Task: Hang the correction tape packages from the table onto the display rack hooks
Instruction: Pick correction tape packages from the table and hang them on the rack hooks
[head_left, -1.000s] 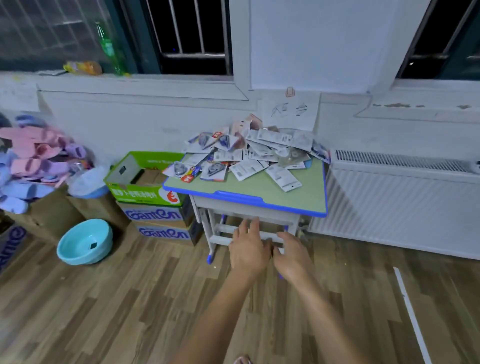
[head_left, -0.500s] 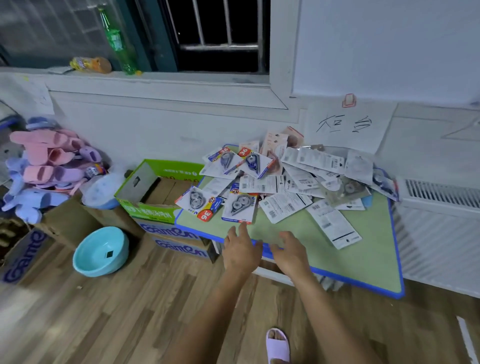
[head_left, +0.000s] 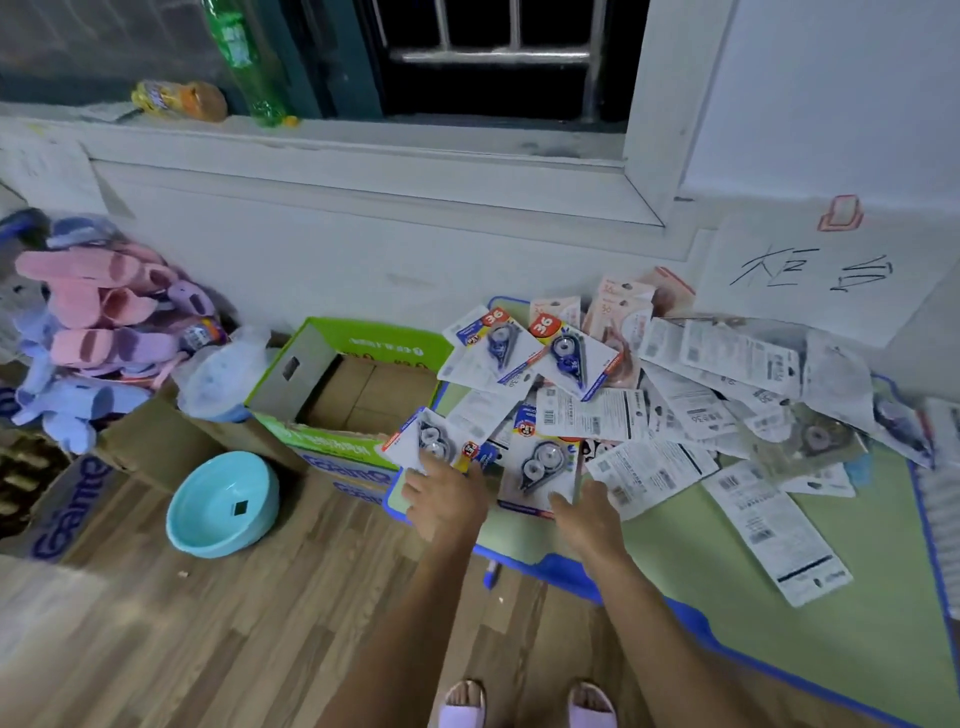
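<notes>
Head view: the left hand (head_left: 447, 501) lies with fingers spread on a correction tape package (head_left: 435, 443) at the green table (head_left: 691, 545) corner; whether it pinches the card I cannot tell. Just right, the right hand (head_left: 587, 512) touches a second package (head_left: 540, 462), fingers relaxed. Beyond, more packages (head_left: 670, 374) are heaped, two stickered "36" and "PET". Left of the grip, cardboard boxes (head_left: 57, 519) read "Game".
</notes>
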